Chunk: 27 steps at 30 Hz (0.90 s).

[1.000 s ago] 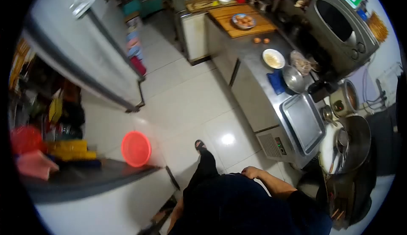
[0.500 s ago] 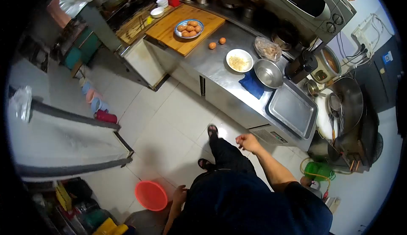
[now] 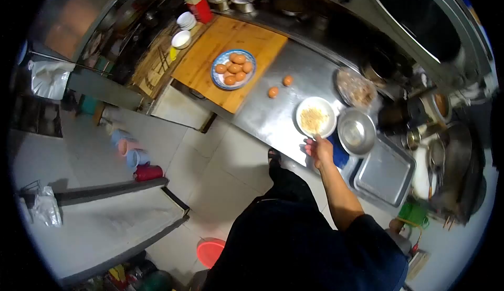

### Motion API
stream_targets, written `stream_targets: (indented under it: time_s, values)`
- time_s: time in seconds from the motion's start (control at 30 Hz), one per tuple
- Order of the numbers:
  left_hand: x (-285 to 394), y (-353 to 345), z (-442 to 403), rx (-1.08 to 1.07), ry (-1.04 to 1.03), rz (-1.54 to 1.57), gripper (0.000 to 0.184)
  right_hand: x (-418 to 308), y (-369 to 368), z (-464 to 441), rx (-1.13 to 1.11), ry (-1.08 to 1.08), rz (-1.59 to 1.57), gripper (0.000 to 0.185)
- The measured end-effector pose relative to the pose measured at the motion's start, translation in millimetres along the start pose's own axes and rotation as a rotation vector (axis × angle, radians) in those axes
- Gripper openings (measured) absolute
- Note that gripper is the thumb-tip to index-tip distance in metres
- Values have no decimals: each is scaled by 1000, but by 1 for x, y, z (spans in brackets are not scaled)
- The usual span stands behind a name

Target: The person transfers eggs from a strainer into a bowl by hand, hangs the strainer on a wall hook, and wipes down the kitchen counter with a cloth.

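A kitchen counter as viewed from the head, with the white bowl (image 3: 330, 117) as the reference point. The bowl stands upright on the steel counter (image 3: 268, 113) and contains pale yellow, shredded-looking food (image 3: 312, 120). The right hand (image 3: 318, 150) is at the near rim of the white bowl, its fingers partly bent; whether they grip the rim or are merely close to it cannot be told. The left hand lies outside the view, and its state cannot be told.

Just right of the white bowl sits a steel bowl (image 3: 357, 132), its inside facing up. A blue cloth (image 3: 341, 157) lies to the near right of the white bowl, partly hidden by the right hand. Farther to the near right is a rectangular steel tray (image 3: 385, 170). Beyond the white bowl, toward the far right, rests a clear plastic bag (image 3: 357, 87) with brownish contents. Two loose brown eggs (image 3: 273, 92) lie to its far left, near but apart from it. Well to the left of the white bowl, a wooden board (image 3: 262, 44) bears a blue-rimmed plate (image 3: 221, 58) heaped with more brown eggs. On the floor, well to the near left, stands a red basin (image 3: 211, 251), partly covered by the wearer's dark clothing (image 3: 294, 243).
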State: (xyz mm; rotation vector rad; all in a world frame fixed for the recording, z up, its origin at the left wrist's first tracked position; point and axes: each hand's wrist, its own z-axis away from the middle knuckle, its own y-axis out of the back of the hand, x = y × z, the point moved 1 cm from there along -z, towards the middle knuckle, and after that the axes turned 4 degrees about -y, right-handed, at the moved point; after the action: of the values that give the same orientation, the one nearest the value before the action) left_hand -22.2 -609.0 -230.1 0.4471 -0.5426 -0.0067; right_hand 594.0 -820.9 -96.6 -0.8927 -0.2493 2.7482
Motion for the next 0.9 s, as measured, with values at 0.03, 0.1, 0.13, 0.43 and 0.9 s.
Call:
stream_targets:
  time_s: [0.03, 0.1, 0.13, 0.43, 0.9]
  values:
    - [14, 11, -8, 11, 14, 1, 41, 0, -3, -8, 24, -4, -24, 27]
    - [38, 32, -20, 37, 43, 12, 40, 0, -5, -15, -8, 13, -87, 30]
    - [56, 45, -25, 41, 65, 22, 40, 2, -3, -25, -43, 4, -129, 29]
    - [123, 122, -92, -18, 115, 8, 37, -36, -35, 3, 14, 137, 61, 22]
    - [90, 260, -285, -72, -306, -371, 28, -47, -335, 20, -144, 381, 427, 21]
